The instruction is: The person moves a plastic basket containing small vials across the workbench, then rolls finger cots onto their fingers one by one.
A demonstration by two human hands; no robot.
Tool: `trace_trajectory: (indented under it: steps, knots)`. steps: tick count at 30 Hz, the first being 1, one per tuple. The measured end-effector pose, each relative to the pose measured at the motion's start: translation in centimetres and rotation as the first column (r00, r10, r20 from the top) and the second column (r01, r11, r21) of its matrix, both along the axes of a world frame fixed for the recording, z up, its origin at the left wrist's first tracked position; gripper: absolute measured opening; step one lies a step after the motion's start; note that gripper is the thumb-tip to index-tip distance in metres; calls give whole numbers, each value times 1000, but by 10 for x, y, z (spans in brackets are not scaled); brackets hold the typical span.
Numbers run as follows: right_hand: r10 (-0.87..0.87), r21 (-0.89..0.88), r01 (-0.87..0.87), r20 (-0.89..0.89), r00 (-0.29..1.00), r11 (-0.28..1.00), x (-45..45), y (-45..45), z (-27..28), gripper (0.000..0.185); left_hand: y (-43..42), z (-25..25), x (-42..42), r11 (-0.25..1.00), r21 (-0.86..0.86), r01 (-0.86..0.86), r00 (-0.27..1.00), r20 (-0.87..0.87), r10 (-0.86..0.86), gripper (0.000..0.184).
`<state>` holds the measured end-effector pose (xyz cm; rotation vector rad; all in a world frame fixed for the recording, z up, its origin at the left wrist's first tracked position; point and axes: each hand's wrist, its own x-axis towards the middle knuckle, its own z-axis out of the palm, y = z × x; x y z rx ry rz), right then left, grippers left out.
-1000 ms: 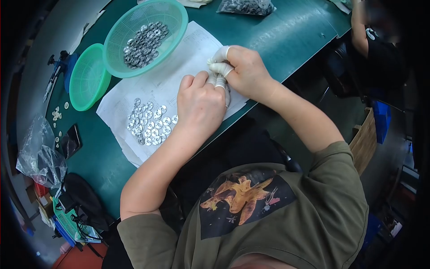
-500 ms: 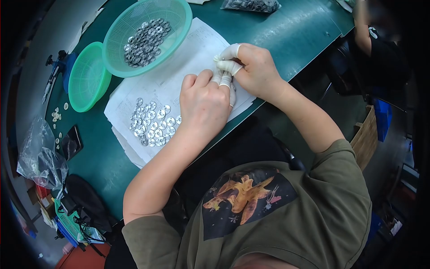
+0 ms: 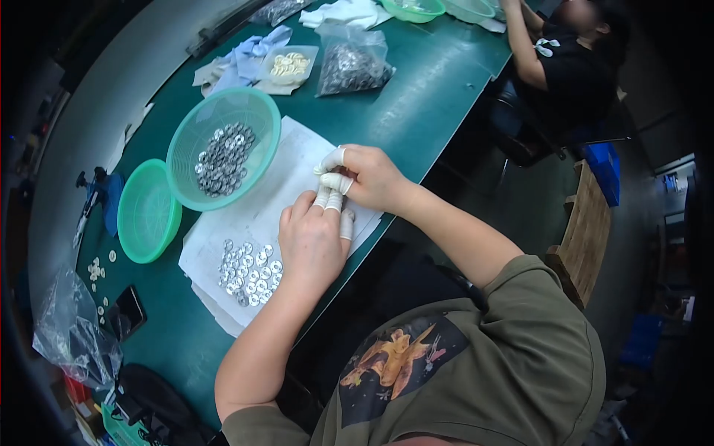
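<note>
My left hand (image 3: 312, 234) is over the white paper (image 3: 294, 152), its fingers closed and pressed against the fingertips of the other hand. White finger cots cover some fingertips on both hands. My right hand (image 3: 372, 178) pinches with thumb and forefinger just beyond the left fingertips. Whatever lies between the fingers is hidden or too small to make out. Beside my left wrist, several shiny round metal discs with center holes (image 3: 253, 275) are spread on the paper. Many similar, darker discs (image 3: 224, 160) are heaped in the large green mesh basket (image 3: 260, 119) beyond the left hand.
Left of the large basket stands a smaller green basket (image 3: 149, 215). A phone (image 3: 128, 312), pale rings (image 3: 97, 269) and a clear plastic bag (image 3: 71, 327) lie nearby. Farther back are a bag of dark parts (image 3: 353, 67) and cloths (image 3: 249, 56). A co-worker (image 3: 565, 67) sits at upper right.
The head view has tilted up, so the table and hands sit lower and more of the far table shows. Both hands stay together in the same pinching pose.
</note>
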<state>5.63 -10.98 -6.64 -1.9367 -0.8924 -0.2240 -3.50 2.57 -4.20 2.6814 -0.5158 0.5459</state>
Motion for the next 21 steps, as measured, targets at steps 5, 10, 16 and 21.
trace_trajectory:
  steps: [5,10,16,21]
  knots:
    - [8,9,-9,56,998,1000,0,1,-3,14,3,-2,-4,1000,8,-7,1000,-20,7,22]
    - [-2,-29,4,64,998,1000,0,2,-4,15,4,-2,-7,1000,10,-21,1000,4,21,23]
    - [-21,-93,27,57,998,995,-4,3,1,15,5,-3,-8,1000,-2,-21,1000,1,21,23]
    - [-40,-96,54,136,990,994,1,6,-4,20,5,-3,-9,999,27,-27,999,45,26,22]
